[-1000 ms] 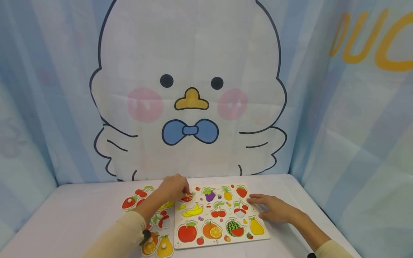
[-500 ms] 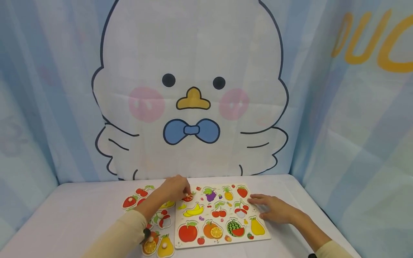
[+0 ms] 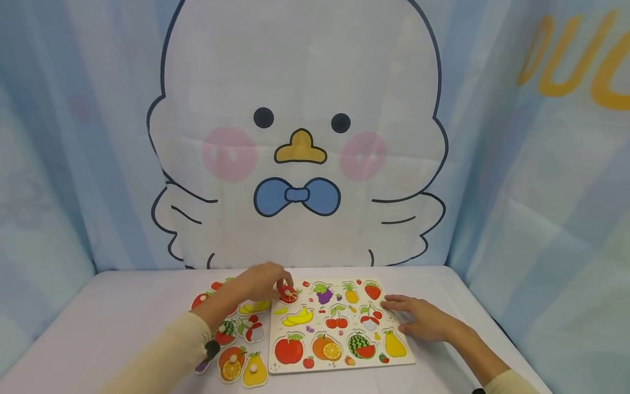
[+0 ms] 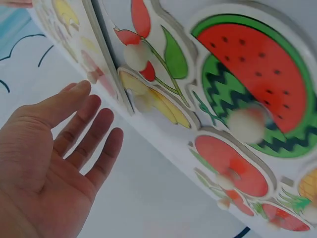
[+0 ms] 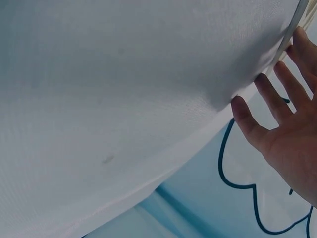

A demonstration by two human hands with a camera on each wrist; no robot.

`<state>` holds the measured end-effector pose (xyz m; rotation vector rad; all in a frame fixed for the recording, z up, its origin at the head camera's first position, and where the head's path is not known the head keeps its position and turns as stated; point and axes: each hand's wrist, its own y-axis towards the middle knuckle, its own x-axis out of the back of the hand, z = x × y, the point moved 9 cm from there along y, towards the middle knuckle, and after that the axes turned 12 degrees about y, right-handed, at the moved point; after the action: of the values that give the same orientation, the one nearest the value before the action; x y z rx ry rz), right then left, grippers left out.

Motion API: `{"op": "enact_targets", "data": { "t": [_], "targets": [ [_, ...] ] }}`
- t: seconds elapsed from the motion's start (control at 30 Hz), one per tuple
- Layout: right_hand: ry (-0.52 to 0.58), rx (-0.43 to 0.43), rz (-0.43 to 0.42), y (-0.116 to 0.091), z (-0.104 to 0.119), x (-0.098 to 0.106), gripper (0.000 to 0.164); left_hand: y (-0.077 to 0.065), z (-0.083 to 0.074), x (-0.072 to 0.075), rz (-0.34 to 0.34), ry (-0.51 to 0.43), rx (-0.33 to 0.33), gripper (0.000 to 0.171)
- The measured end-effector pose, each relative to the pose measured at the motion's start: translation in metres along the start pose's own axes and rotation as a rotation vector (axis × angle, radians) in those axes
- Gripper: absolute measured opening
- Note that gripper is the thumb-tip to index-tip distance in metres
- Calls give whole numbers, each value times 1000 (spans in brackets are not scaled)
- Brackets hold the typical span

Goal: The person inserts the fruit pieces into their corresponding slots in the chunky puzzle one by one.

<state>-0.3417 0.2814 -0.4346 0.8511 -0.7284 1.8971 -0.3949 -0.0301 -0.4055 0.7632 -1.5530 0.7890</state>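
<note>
A white fruit puzzle board lies on the table between my hands. At its far left corner is a red citrus-slice piece with a round knob. My left hand hovers right beside that piece, its fingers loosely bent and the knob showing free of them. Up close in the left wrist view, the left hand has its fingers extended, thumb tip near the knob, index finger mostly hidden. My right hand rests at the board's right edge. Its fingers are spread, fingertips at the tabletop and board edge.
Loose knobbed pieces crowd the board's left side: a watermelon, bananas, an orange, a pear and several others. My left forearm covers some. A curtain with a cartoon duck hangs behind the white table.
My left hand has lifted slightly off the red citrus-slice piece, leaving it at the board's corner. The right hand stays at the board's edge. The head view has shifted a little.
</note>
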Motion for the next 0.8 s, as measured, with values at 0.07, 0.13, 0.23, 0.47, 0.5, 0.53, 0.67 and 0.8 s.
{"op": "enact_targets", "data": {
  "t": [0.07,0.13,0.23,0.47,0.5,0.53,0.67,0.8],
  "targets": [
    [5,3,-1,-1,0,0,56,-5,2,1,-1,11,-13,25],
    [6,13,1,0,1,0,56,-10,5,0,3,25,-27,22],
    [0,22,-2,0,1,1,55,-19,11,-3,13,23,-25,18],
    [-14,15,-8,1,0,4,56,-52,31,-7,26,-23,33,12],
    [-16,18,-9,2,0,4,56,-57,34,-7,24,-23,38,12],
    [-16,20,-11,2,0,4,56,-63,37,-7,23,-28,44,12],
    [-5,12,-10,3,-2,3,55,-85,48,-10,38,-41,55,12],
    [-2,18,4,3,-4,0,55,-105,54,-16,65,-70,53,13]
  ]
}}
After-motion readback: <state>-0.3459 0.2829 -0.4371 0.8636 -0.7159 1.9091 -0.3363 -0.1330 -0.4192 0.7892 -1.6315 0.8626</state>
